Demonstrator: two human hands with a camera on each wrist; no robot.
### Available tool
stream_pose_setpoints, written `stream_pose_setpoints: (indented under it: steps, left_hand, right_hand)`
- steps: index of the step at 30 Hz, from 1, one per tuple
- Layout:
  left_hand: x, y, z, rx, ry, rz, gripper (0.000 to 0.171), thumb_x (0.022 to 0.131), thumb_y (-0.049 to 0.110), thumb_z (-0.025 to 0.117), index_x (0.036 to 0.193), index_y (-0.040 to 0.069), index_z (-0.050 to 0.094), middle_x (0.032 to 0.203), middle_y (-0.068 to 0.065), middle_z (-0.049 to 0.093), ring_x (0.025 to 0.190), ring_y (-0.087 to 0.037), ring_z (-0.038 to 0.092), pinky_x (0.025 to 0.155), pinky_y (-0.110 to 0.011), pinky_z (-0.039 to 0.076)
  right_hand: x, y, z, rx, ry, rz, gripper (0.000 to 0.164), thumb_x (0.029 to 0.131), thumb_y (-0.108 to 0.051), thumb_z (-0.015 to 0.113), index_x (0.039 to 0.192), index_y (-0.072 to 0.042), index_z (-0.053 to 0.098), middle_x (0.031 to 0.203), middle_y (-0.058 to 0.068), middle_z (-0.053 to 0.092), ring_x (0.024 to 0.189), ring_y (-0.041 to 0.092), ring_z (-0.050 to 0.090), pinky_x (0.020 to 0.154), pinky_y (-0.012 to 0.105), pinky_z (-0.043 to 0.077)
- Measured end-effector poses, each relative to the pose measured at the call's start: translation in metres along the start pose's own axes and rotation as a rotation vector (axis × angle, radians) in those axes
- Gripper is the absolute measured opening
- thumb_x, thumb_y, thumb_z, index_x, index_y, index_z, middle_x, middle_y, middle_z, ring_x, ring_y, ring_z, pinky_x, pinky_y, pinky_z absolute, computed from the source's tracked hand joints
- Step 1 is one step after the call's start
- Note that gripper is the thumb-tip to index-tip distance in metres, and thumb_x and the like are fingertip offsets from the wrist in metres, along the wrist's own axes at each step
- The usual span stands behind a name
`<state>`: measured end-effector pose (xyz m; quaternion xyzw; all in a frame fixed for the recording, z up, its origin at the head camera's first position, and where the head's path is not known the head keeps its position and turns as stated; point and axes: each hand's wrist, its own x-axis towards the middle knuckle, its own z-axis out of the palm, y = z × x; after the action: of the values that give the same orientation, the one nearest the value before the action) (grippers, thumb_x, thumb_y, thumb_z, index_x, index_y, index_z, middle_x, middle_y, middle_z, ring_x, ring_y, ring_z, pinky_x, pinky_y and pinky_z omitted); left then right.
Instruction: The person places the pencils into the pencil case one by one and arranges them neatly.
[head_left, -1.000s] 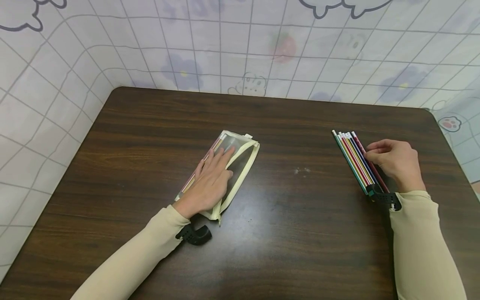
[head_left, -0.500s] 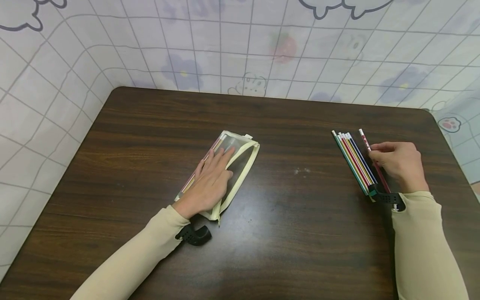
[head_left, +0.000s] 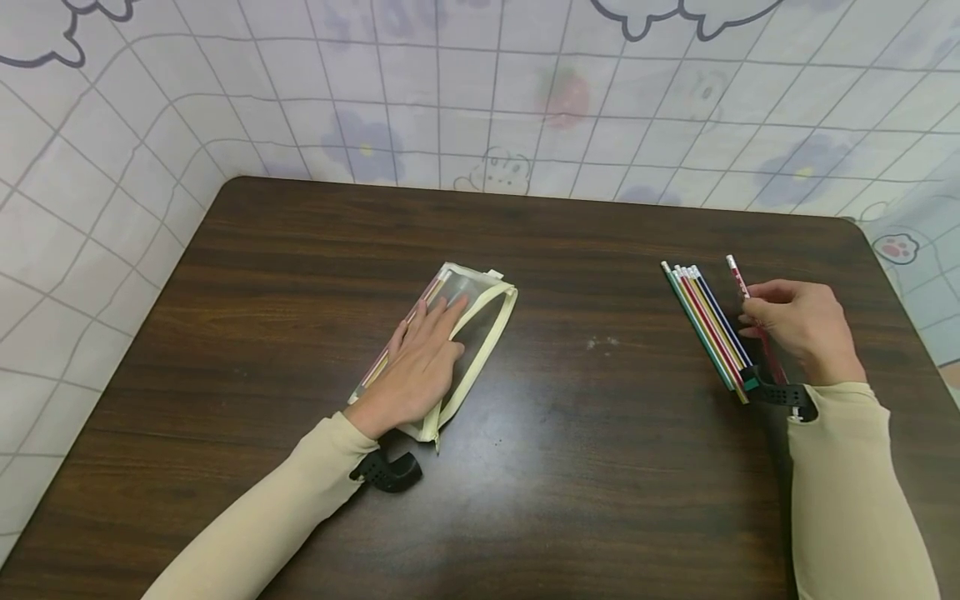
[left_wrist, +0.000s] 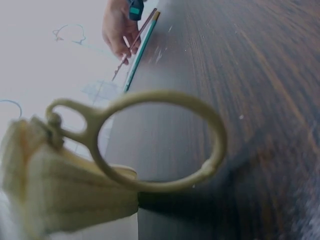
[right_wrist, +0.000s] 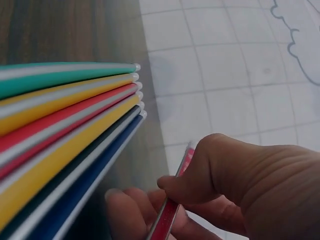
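My left hand (head_left: pixel 415 367) lies with straight fingers across a clear pencil pouch (head_left: pixel 480 354) with cream edging, its zipper side gaping. Through the clear side show a few pencils (head_left: pixel 433 289). At the right, my right hand (head_left: pixel 806 325) pinches a red pencil (head_left: pixel 737 275) between thumb and fingers, its white end pointing away from me. Left of that hand, a row of pencils (head_left: pixel 705 329) in green, yellow, red and blue lies side by side. The right wrist view shows the row (right_wrist: pixel 75 107) close by, apart from the held red pencil (right_wrist: pixel 165 217).
Both hands are over a dark wood-grain table (head_left: pixel 570 483). A white grid-patterned sheet (head_left: pixel 465 100) rises behind its far edge and along the left. In the left wrist view, the pouch's cream zipper pull ring (left_wrist: pixel 217 135) is large in front.
My right hand has drawn the red pencil off the row's right side and shifted slightly right with it, opening a gap. My left hand stays on the pouch.
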<state>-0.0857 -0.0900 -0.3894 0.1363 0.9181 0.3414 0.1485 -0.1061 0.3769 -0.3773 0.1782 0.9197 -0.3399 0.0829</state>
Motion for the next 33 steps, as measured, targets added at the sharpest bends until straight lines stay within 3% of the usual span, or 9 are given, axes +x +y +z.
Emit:
stream_pose_setpoints:
  steps: [6,15,25,33]
  left_hand:
    - [0.0,0.0,0.0,0.0,0.0,-0.005,0.062,0.106,0.029,0.026,0.168,0.028,0.016,0.177,-0.007,0.012,0.165,-0.03,-0.005,0.13,-0.059,-0.001]
    - [0.0,0.0,0.0,-0.003,0.0,-0.004,0.062,0.106,0.028,0.026,0.168,0.028,0.016,0.177,-0.007,0.012,0.165,-0.03,-0.004,0.13,-0.06,-0.001]
    - [0.0,0.0,0.0,0.004,0.003,-0.004,0.062,0.106,0.029,0.026,0.168,0.028,0.016,0.177,-0.007,0.013,0.165,-0.03,-0.004,0.13,-0.059,0.0]
    - [0.0,0.0,0.0,-0.001,0.006,-0.002,0.062,0.107,0.028,0.026,0.168,0.029,0.017,0.176,-0.007,0.013,0.165,-0.03,-0.003,0.13,-0.059,0.0]
  right_hand:
    - [0.0,-0.002,-0.004,0.071,-0.029,0.011,0.053,0.108,-0.03,0.052,0.144,0.009,0.048,0.101,0.0,0.077,0.074,-0.007,0.071,0.065,0.015,0.057]
    - [-0.01,-0.01,-0.01,0.148,-0.054,-0.023,0.06,0.108,-0.031,0.05,0.151,0.01,0.042,0.083,-0.03,0.068,0.078,-0.011,0.071,0.07,0.009,0.055]
    - [-0.016,-0.021,-0.014,0.192,-0.095,-0.072,0.062,0.108,-0.031,0.05,0.154,0.01,0.039,0.082,-0.033,0.067,0.082,-0.009,0.073,0.073,0.01,0.056]
    - [-0.018,-0.028,-0.01,0.224,-0.107,-0.098,0.051,0.108,-0.027,0.051,0.147,0.005,0.046,0.085,-0.031,0.07,0.084,-0.004,0.075,0.075,0.016,0.06]
